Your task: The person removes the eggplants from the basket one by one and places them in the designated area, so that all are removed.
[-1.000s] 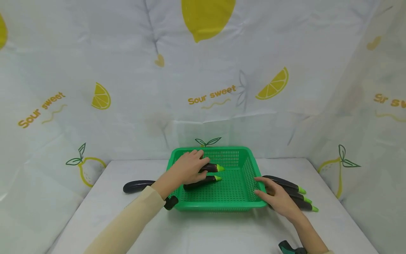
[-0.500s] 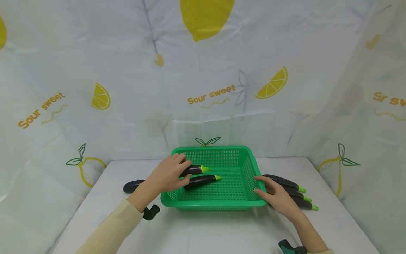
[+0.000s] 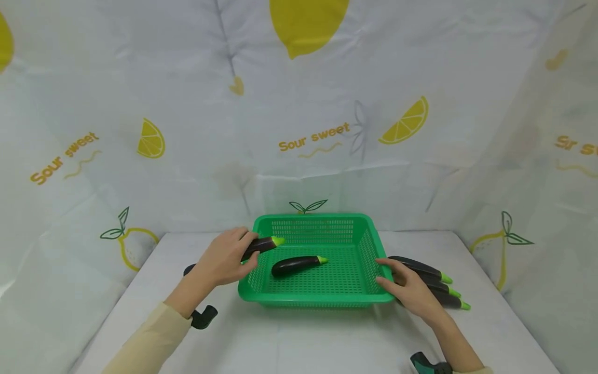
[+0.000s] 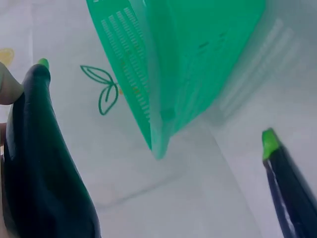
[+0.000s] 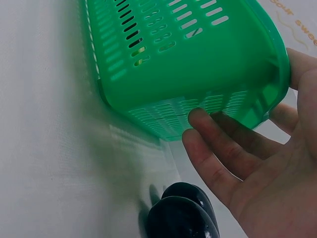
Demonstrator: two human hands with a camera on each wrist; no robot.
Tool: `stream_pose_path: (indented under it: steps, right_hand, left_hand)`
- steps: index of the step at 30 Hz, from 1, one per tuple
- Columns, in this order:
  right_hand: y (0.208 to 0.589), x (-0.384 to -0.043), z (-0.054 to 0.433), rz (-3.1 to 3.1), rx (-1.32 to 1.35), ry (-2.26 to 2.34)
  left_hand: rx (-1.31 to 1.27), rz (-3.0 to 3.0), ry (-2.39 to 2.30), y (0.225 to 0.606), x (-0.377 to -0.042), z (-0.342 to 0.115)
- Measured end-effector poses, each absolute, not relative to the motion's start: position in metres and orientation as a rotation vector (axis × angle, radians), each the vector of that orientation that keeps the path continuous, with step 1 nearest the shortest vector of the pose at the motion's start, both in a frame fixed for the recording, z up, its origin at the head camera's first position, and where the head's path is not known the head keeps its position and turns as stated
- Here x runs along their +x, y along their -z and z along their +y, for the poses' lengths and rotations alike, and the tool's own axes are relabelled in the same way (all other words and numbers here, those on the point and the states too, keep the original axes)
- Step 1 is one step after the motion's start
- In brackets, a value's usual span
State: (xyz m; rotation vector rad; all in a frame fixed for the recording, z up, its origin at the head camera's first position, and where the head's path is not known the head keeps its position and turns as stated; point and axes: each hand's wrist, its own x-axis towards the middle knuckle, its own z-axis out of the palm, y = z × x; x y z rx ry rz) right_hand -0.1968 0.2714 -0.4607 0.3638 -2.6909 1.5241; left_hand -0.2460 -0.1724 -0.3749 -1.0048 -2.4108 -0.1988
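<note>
My left hand [image 3: 224, 257] grips a dark purple eggplant [image 3: 259, 246] with a green cap, held over the left rim of the green plastic basket [image 3: 315, 298]. Close up in the left wrist view, this held eggplant [image 4: 44, 163] fills the left side. A second eggplant [image 3: 296, 266] lies inside the basket. My right hand [image 3: 413, 293] holds the basket's right rim, with fingers along the outer wall in the right wrist view. Another eggplant [image 4: 290, 188] rests on the table to the left, mostly hidden behind my left hand in the head view.
Right of the basket, several eggplants [image 3: 420, 267] lie side by side on the white-covered table [image 3: 299, 343], partly behind my right hand. A white lemon-print sheet [image 3: 210, 171] hangs behind and along both sides.
My left hand has moved left with its eggplant, from inside the basket to over its left rim. My right hand keeps its place on the right rim.
</note>
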Motion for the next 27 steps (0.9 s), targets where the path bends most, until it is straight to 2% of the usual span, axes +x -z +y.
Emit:
stream_pose_path:
  steps: [27]
  right_hand:
    - [0.46, -0.198, 0.272, -2.702, 0.341, -1.515]
  left_hand:
    - [-0.579, -2.684, 0.203, 0.393, -0.229, -0.249]
